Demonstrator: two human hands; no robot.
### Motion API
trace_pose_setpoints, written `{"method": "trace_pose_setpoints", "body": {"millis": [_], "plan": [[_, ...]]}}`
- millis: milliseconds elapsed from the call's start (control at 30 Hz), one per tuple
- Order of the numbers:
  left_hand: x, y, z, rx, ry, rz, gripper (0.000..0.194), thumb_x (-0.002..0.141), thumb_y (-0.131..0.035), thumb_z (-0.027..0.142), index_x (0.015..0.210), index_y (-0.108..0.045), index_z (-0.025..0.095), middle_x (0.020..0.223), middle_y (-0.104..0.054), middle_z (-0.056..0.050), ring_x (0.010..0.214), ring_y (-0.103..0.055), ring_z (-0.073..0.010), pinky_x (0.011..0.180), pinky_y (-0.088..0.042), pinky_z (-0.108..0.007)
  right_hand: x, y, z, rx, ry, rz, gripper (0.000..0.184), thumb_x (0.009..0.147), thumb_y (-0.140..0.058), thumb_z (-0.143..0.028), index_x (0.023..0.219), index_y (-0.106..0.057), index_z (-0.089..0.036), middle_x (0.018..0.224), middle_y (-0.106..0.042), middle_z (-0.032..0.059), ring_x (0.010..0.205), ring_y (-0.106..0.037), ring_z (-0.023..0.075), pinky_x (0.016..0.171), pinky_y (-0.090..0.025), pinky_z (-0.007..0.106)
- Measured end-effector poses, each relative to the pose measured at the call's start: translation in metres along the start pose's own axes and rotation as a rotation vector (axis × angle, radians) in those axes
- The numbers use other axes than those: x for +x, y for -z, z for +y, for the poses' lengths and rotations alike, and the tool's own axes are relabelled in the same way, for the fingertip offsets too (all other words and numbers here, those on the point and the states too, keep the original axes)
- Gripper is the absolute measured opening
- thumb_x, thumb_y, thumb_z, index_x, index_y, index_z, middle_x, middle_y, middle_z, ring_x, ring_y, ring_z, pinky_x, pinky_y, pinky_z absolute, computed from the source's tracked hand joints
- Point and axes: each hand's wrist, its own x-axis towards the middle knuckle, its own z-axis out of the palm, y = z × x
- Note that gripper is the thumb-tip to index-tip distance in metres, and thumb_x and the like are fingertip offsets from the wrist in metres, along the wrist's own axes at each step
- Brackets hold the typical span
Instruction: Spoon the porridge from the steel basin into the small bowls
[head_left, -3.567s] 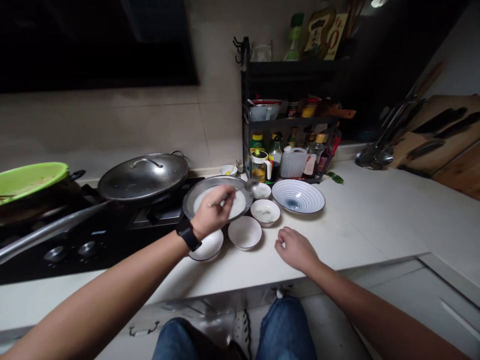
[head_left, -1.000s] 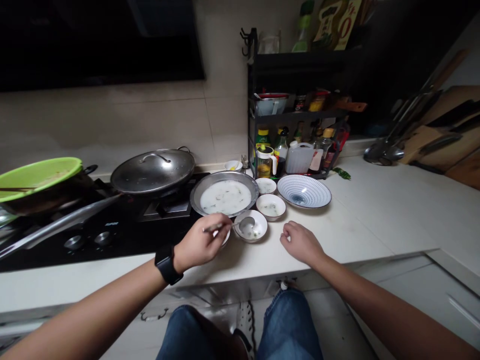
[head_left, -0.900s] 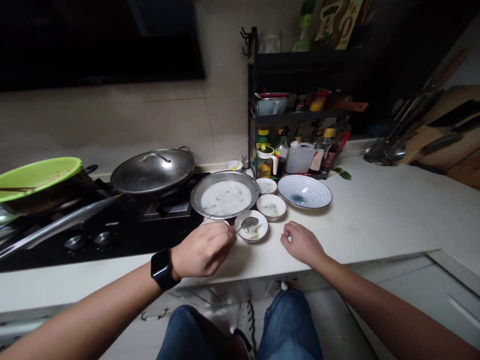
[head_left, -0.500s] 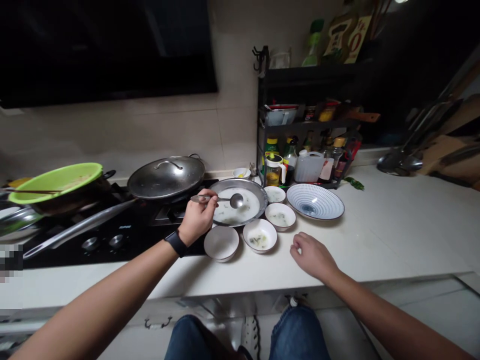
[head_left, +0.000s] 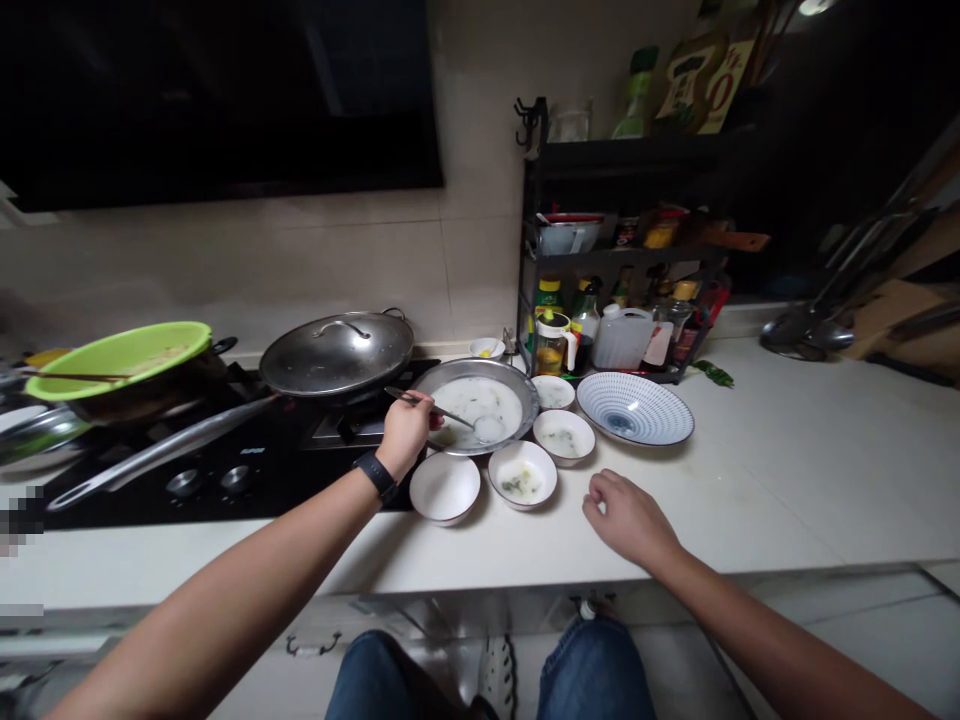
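My left hand [head_left: 406, 432] is closed on the handle of a metal spoon [head_left: 442, 412], whose bowl dips into the white soup in a metal basin [head_left: 525, 392]. In front of the basin stand three small white bowls: an empty one [head_left: 444, 487] nearest my left hand, one [head_left: 523, 473] holding a little soup with greens, and another [head_left: 564, 436] behind it. My right hand [head_left: 628, 515] rests on the white counter [head_left: 750, 470], fingers loosely curled, holding nothing.
A blue-patterned bowl [head_left: 634, 408] and a further small bowl [head_left: 553, 392] sit right of the basin. A lidded wok [head_left: 337, 351] and a green basin [head_left: 120, 352] are on the black stove [head_left: 202, 470]. A condiment rack [head_left: 615, 290] stands at the wall.
My left hand carried the spoon from the middle small bowl up over the basin and has now lowered its bowl into the soup. My right hand stayed on the counter.
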Motion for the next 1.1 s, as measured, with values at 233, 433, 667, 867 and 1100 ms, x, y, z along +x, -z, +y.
{"method": "trace_pose_setpoints", "body": {"millis": [233,433,667,867,1100], "plan": [[0.006,0.004,0.016,-0.144,0.129,0.081,0.01,0.07,-0.062,0.012,0.075,-0.055,0.018,0.054,-0.061,0.0,0.049,-0.064,-0.0156,0.051,-0.053,-0.025,0.0,0.002,-0.001,-0.011,-0.01,-0.023,0.015,0.091,-0.051,-0.022,0.076,-0.047,-0.023,0.083,-0.059,0.0023,0.078,-0.057,0.0183,0.071,-0.035,0.031],[0.009,0.009,0.042,-0.158,0.093,0.078,0.01,0.068,-0.064,0.013,0.074,-0.057,0.017,0.054,-0.06,0.0,0.047,-0.062,-0.0152,0.05,-0.053,-0.025,0.0,0.003,-0.002,-0.007,-0.018,-0.038,0.015,0.091,-0.05,-0.022,0.076,-0.046,-0.023,0.084,-0.059,0.0026,0.078,-0.056,0.0184,0.072,-0.034,0.031],[-0.012,0.013,0.078,-0.141,0.09,0.018,0.011,0.067,-0.065,0.013,0.076,-0.059,0.016,0.056,-0.061,-0.001,0.05,-0.064,-0.016,0.051,-0.054,-0.026,0.001,0.004,-0.004,-0.013,-0.025,-0.039,0.015,0.091,-0.05,-0.021,0.076,-0.046,-0.023,0.085,-0.06,0.0026,0.079,-0.055,0.0183,0.072,-0.033,0.031],[-0.042,0.012,0.079,-0.133,0.107,-0.076,0.01,0.072,-0.065,0.016,0.08,-0.061,0.015,0.061,-0.065,-0.004,0.052,-0.065,-0.0163,0.054,-0.054,-0.026,0.001,0.006,-0.006,-0.015,-0.023,-0.031,0.014,0.091,-0.051,-0.021,0.076,-0.049,-0.022,0.085,-0.061,0.0034,0.079,-0.054,0.0181,0.072,-0.032,0.031],[-0.068,0.0,0.045,-0.066,0.099,-0.159,0.014,0.074,-0.068,0.025,0.081,-0.058,0.018,0.061,-0.064,-0.002,0.053,-0.066,-0.0188,0.053,-0.053,-0.029,0.001,0.006,-0.005,-0.001,-0.027,-0.024,0.013,0.09,-0.053,-0.02,0.077,-0.052,-0.022,0.085,-0.061,0.0034,0.08,-0.053,0.0177,0.073,-0.032,0.031]]}}
